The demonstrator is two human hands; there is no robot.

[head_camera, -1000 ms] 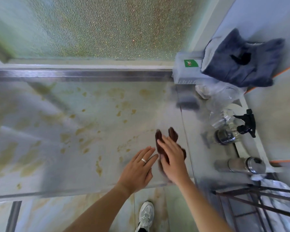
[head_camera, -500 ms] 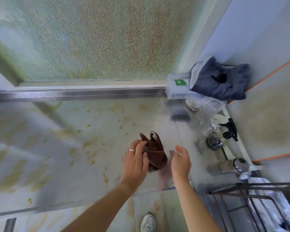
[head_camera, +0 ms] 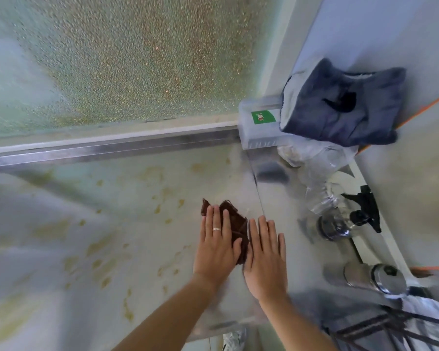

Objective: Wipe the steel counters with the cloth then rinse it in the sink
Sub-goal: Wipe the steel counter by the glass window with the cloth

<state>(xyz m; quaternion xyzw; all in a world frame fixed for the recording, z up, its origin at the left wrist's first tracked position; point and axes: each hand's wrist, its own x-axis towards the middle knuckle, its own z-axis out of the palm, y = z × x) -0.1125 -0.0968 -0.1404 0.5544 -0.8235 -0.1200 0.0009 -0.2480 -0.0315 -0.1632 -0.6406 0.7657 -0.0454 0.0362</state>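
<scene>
Currently both hands flat, fingers straight: left hand [head_camera: 217,245] presses the brown cloth [head_camera: 235,224] onto the steel counter [head_camera: 112,224]; right hand [head_camera: 265,259] lies on the counter touching the cloth's 3 o'clock edge.

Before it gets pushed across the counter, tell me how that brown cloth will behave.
The cloth lies crumpled with folded corners, so it is probably floppy and will bunch rather than slide flat. The left hand rests flat on it, which likely spreads it. It looks thin, probably light.
</scene>
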